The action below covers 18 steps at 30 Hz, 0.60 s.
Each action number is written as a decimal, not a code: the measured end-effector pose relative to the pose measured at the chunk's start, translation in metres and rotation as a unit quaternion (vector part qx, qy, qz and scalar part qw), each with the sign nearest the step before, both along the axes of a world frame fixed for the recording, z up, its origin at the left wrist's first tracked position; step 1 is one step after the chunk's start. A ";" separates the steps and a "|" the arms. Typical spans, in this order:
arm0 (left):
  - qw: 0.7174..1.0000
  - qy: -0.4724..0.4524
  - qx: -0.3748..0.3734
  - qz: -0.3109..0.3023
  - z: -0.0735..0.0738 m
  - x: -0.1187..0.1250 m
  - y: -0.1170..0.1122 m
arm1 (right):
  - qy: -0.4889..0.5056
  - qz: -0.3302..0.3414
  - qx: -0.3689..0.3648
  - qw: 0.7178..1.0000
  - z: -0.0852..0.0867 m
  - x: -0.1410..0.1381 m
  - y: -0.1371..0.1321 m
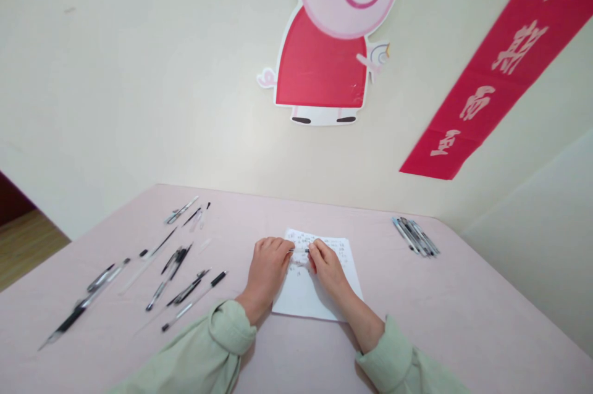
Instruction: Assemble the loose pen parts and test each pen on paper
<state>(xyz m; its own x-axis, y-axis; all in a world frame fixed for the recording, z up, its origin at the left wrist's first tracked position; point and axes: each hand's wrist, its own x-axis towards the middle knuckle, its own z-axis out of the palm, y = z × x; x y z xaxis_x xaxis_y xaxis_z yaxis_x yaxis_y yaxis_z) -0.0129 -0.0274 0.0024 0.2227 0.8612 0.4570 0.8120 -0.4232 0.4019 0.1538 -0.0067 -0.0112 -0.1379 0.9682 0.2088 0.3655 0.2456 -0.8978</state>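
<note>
Pens and pen parts (170, 277) lie strewn over the left of our tabletop (463, 320), on their sides and mostly slanted alike, perhaps so that single pieces can be picked out, though some overlap. Farthest left, a long pen with a dark section (71, 320) angles toward the near edge; closer in, a pen with black ends (194, 301) rests near our green left sleeve (185, 354).

At centre, our left hand (269, 265) clamps one end of a slim pen (300, 251), while our right hand (327, 267) pinches the other, near a dark section. The hands stand slightly apart with the pen bridging the gap, a hold that looks suited to keeping it steady. Our fingers hide its ends, so we cannot tell whether it is whole. Beneath lies a sheet of paper (319, 298), its upper part marked with writing too small to read, likely placed before us for easy reach.

Above, a cartoon pig cutout (322, 67) decorates the wall (185, 73). At right, a bundle of pens (414, 238) lies side by side, seemingly grouped to stay apart from the scatter, below a slanting red banner (500, 73).
</note>
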 end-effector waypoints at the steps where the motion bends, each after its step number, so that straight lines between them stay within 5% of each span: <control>1: 1.000 -0.002 0.002 -0.003 0.000 0.000 0.000 | -0.003 -0.003 0.004 1.000 0.000 0.000 0.000; 18: 1.000 -0.015 0.009 -0.012 0.001 0.003 -0.002 | 0.034 -0.011 -0.020 0.999 -0.005 -0.001 0.001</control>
<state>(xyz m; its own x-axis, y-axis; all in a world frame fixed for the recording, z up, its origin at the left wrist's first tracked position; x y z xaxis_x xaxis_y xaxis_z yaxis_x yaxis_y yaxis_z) -0.0101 -0.0298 0.0034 0.2281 0.8471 0.4799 0.7896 -0.4494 0.4179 0.1529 -0.0052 -0.0157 -0.1022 0.9786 0.1786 0.3077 0.2018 -0.9298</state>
